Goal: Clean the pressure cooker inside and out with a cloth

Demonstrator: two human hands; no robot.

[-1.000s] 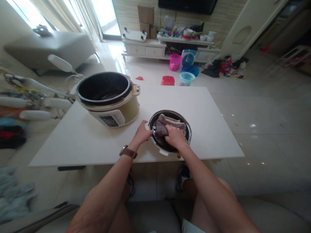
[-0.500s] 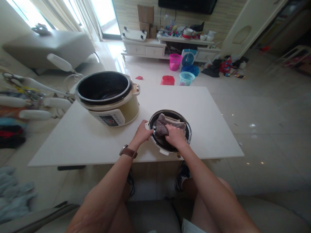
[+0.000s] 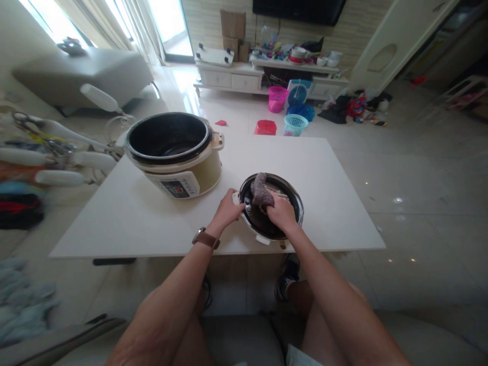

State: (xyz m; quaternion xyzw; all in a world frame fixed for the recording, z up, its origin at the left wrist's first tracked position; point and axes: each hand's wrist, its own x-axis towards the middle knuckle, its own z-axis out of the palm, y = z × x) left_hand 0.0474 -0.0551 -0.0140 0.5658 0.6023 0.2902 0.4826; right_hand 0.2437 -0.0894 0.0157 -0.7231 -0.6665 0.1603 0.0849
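A round cooker lid point(image 3: 298, 198) lies with its dark inner side up near the front edge of the white table. My left hand point(image 3: 227, 209) grips the lid's left rim by a white tab, thumb on top. Inside the lid, my right hand point(image 3: 282, 215) is closed on a bunched grey-brown cloth point(image 3: 261, 190); part of the cloth lies beneath the fingers. Left of the lid stands the pressure cooker point(image 3: 202, 170), open at the top, with a dark inner pot point(image 3: 168, 134) and a control panel on its front.
The white table point(image 3: 328, 213) carries the cooker and lid. Left of it is a floor fixture with white paddle-like arms point(image 3: 59, 178). Beyond stand a pink basket point(image 3: 277, 99), a red stool or tub point(image 3: 266, 127) and a light-blue basket point(image 3: 295, 124).
My right hand has shifted the cloth within the lid, and its free end now stands up higher. My left hand stays on the rim. The whole view has moved slightly.
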